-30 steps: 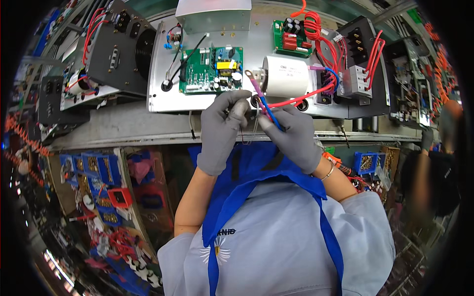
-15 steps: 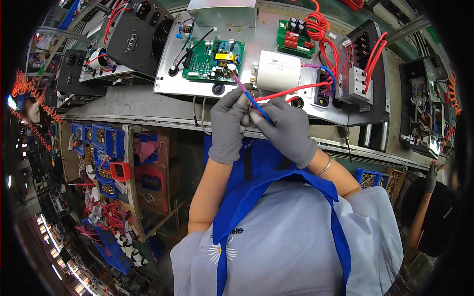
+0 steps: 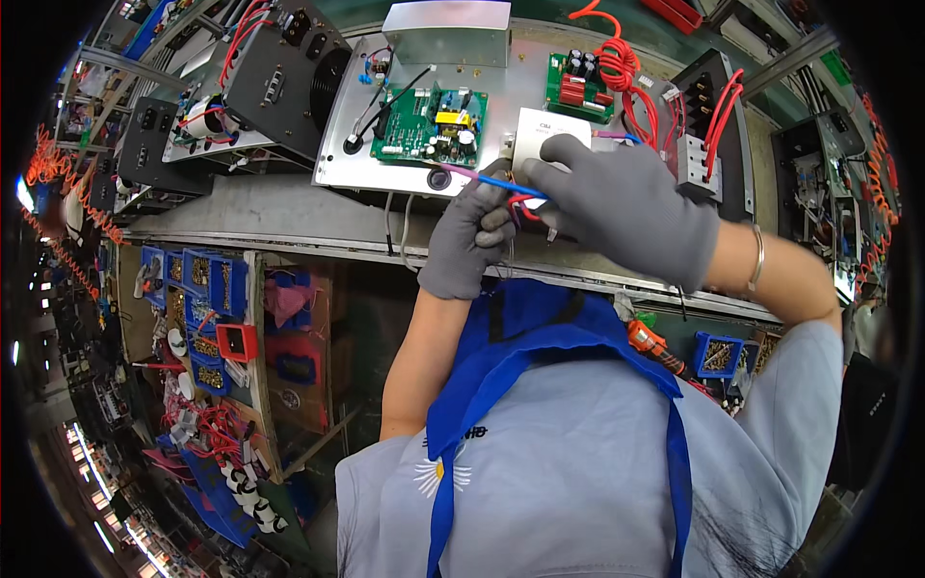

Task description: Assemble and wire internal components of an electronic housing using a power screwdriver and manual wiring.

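Note:
My left hand (image 3: 470, 239), in a grey glove, is closed with curled fingers round a blue wire (image 3: 515, 188) that ends in a purple sleeve (image 3: 460, 172). My gloved right hand (image 3: 621, 212) is closed on the same wire further right, reaching in over the panel. A bent red wire (image 3: 523, 200) shows between the hands. Behind my right hand is a white block-shaped capacitor (image 3: 551, 125), partly covered by it. Left of the capacitor, a green circuit board (image 3: 409, 130) with a yellow transformer sits on the metal panel (image 3: 332, 169). My right fingertips are partly hidden.
Coiled red wire (image 3: 617, 65) stands by a second green board (image 3: 567, 85) at the back. White breakers (image 3: 696, 164) are at the right. Another dark-cased unit (image 3: 279, 87) stands left. Below the bench are blue parts bins (image 3: 226, 279) and an orange-handled tool (image 3: 650, 342).
My right hand has moved up and right over the capacitor, its elbow swinging outward. The blue wire now lies flatter, its purple end lower. My left hand has shifted slightly right.

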A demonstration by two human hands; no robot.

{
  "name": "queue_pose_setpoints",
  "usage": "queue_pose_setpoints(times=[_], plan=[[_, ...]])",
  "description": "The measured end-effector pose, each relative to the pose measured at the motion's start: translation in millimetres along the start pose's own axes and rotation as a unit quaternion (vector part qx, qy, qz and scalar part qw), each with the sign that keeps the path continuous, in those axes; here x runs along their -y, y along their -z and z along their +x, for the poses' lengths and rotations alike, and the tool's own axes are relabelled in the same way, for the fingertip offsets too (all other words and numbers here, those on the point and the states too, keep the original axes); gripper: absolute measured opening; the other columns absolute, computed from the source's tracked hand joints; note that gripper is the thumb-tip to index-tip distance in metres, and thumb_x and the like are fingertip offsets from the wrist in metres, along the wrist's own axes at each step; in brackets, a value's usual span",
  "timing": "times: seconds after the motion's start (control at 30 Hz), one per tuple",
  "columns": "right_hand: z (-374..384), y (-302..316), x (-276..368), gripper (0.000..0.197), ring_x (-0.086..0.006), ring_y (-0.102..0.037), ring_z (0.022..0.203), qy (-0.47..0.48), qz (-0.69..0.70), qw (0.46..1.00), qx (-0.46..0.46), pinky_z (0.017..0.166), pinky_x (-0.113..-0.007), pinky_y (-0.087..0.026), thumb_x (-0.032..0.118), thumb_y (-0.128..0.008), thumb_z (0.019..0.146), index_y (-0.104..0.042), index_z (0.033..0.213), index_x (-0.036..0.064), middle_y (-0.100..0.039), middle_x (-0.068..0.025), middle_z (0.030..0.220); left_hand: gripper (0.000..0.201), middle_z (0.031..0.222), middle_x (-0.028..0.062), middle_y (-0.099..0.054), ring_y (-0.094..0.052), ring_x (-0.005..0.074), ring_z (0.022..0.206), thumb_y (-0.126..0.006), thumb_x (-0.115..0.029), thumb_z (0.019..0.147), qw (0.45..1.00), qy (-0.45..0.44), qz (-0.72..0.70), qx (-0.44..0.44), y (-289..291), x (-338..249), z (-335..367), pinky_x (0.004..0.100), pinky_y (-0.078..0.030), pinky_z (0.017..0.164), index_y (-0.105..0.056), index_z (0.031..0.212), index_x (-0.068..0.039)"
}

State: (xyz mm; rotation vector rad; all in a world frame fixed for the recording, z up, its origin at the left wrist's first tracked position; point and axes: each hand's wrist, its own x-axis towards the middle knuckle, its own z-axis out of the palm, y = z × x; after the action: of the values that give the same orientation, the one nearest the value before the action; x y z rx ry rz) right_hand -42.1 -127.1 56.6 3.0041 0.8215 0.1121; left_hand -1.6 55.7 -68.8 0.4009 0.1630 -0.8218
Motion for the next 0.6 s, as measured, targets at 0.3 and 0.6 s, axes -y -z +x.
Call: queue_pose_setpoints(times=[0.3,0.6], plan=[[61,25,-57,0.027,-0.0122,-0.050,0.048,0.013,0.369,0.924,0.093,0.047,-0.029,-0.041,0.026,-0.067,0.083,-0.068,0.081,-0.0002,-0.058,-0.0073,0.059,0.028,0.066,-0.0039,-0.053,-0.039,0.0006,0.048,-0.065,-0.016,0.092,0.985,-0.075,0.149,-0.044,-7,-6,-4,0.0159,-0.027,0.037,-0.063,0.116,-0.002],[109,-1,-85,0.032,-0.0153,-0.051,0.050,0.018,0.250,0.959,0.133,0.051,-0.033,-0.041,0.028,-0.068,0.084,-0.067,0.077,-0.0030,-0.054,-0.0105,0.055,0.023,0.080,0.0019,-0.068,-0.042,-0.0001,0.050,-0.066,-0.014,0.091,0.889,-0.253,0.320,-0.206,-23,-4,6,0.0167,-0.031,0.042,-0.068,0.108,0.001]])
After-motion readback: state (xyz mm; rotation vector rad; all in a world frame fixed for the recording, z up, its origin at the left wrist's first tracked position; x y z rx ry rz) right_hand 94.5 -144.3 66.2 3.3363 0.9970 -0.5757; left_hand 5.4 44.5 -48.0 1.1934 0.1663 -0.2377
